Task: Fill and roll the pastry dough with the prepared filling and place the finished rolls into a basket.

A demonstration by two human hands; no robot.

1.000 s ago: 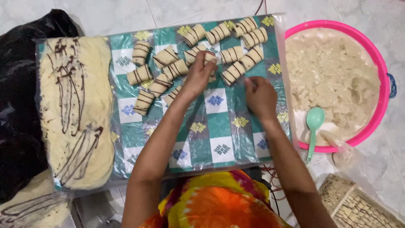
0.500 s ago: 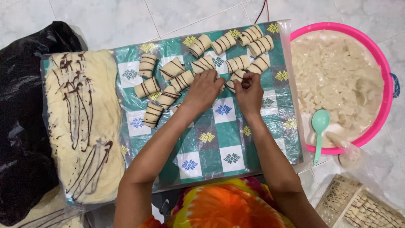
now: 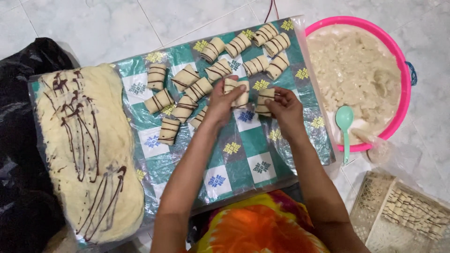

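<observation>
Pink basin (image 3: 402, 75): round, to the right of the checked board, nearly full of pale lumpy filling (image 3: 356, 70).
Green spoon (image 3: 344, 126): plastic, lying in the basin at its near edge, bowl up on the filling, handle pointing toward the person.
Checked board (image 3: 243, 159): green and white squares under clear plastic film; it is the landmark for all else.
Rolled pieces (image 3: 187, 89): small dough rolls with dark stripes, lined up in loose rows over the far half of the board, most of them touching a neighbour.
Dough sheet (image 3: 89, 150): long pale slab streaked with dark chocolate lines, covering the left end of the board.
Black bag (image 3: 21, 140): crumpled plastic, left of the board, partly under the dough sheet.
Woven tray (image 3: 403, 215): right of the board's near corner, holding small pale cubes.
Left hand (image 3: 220, 103): over the middle of the board, fingers narrowly curled round a striped roll (image 3: 236, 90), which it holds just beside the nearest row.
Right hand (image 3: 286, 107): just right of the left one, fingers and thumb closed narrowly on a second roll (image 3: 265, 100); this piece stands on the board, close to the first but apart from it.
Person: orange and yellow clothing at the board's near edge, both forearms reaching over it.
</observation>
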